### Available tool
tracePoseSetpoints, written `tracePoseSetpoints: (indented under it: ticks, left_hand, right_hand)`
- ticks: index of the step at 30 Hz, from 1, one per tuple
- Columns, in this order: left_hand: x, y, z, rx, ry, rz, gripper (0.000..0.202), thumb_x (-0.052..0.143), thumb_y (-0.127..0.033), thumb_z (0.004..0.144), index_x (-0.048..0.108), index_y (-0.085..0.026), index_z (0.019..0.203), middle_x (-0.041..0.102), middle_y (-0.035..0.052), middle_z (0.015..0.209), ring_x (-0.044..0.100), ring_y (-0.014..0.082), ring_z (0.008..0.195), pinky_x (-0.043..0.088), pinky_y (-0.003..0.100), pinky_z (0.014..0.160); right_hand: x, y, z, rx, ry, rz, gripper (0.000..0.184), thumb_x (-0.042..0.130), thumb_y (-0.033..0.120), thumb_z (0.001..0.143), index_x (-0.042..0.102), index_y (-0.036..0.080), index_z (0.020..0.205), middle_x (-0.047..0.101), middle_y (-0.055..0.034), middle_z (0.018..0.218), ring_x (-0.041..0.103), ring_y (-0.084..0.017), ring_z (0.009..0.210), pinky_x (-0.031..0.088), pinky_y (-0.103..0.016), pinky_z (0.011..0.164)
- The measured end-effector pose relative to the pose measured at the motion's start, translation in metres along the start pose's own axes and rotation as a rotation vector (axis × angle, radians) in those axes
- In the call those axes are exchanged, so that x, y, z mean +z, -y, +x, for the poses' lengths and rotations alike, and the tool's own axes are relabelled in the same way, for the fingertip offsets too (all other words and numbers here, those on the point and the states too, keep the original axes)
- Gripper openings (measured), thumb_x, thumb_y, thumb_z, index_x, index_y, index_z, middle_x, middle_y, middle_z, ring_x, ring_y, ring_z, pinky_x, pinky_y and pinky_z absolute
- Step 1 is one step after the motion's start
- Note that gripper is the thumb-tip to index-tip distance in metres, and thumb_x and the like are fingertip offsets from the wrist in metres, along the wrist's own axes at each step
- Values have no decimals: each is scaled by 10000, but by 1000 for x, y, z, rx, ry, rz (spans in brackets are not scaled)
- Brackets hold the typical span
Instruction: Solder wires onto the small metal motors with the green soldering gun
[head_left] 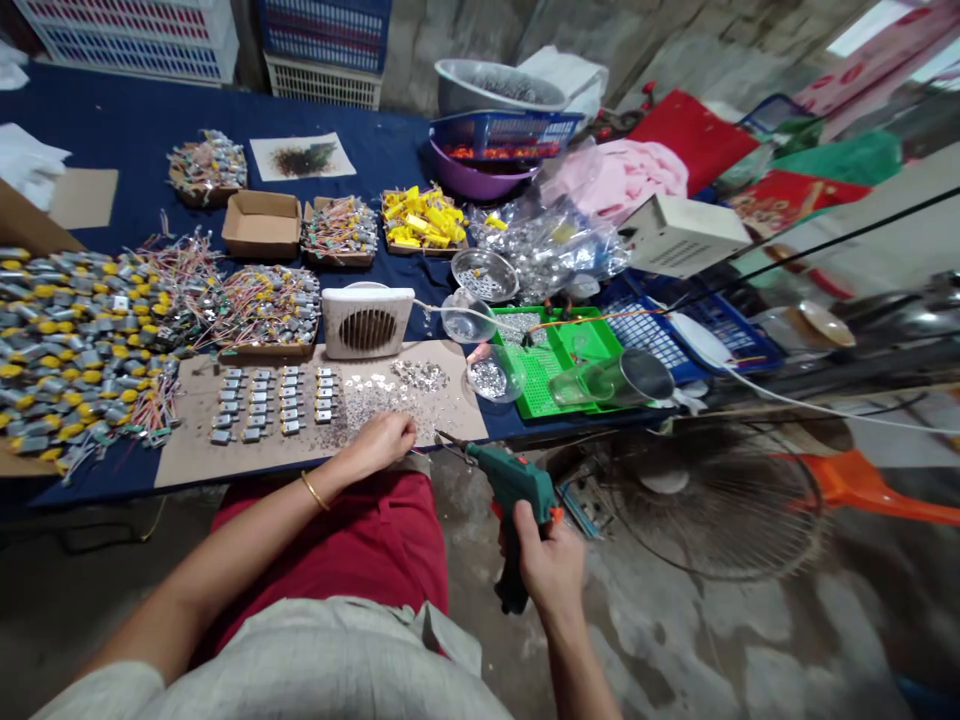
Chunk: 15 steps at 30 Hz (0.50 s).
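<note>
My right hand (pixel 551 555) is wrapped round the grip of a green soldering gun (pixel 517 478), whose tip points left over the front edge of the cardboard sheet. My left hand (pixel 386 440) rests at that edge, close to the tip, with its fingers curled together; what they hold, if anything, is too small to make out. On the cardboard sheet (pixel 180 440) small motors (pixel 290 400) stand in several rows. Loose metal bits (pixel 420 375) lie scattered to the right of them. Behind the sheet stands a white exhaust fan (pixel 367 322).
A big heap of motors (pixel 67 350) lies at the left. Farther back are a box of wired parts (pixel 270 305), yellow parts (pixel 424 215) and an unfilled carton (pixel 262 225). A green tray (pixel 536 380) sits right of the sheet. On the floor stands a fan (pixel 712 500).
</note>
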<state>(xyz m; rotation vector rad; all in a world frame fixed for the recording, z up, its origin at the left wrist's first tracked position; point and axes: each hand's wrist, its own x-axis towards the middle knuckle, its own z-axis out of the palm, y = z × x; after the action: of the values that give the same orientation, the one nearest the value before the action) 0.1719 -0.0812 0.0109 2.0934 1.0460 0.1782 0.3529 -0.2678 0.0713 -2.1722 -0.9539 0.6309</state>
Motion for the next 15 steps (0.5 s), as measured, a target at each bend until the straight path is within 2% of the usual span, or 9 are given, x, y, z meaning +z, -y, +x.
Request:
tracePoseSetpoints:
  ticks: [15]
  left_hand:
    - [8,-5,0,-105,25,71,215,474,-240,850,675,-165,867,706,89,909,631,206,877,449,285,801]
  right_hand:
    - [1,0,-4,-102,42,-72,585,435,680,829,537,209,497,585,-58,439,560,-170,422,405,-252,420]
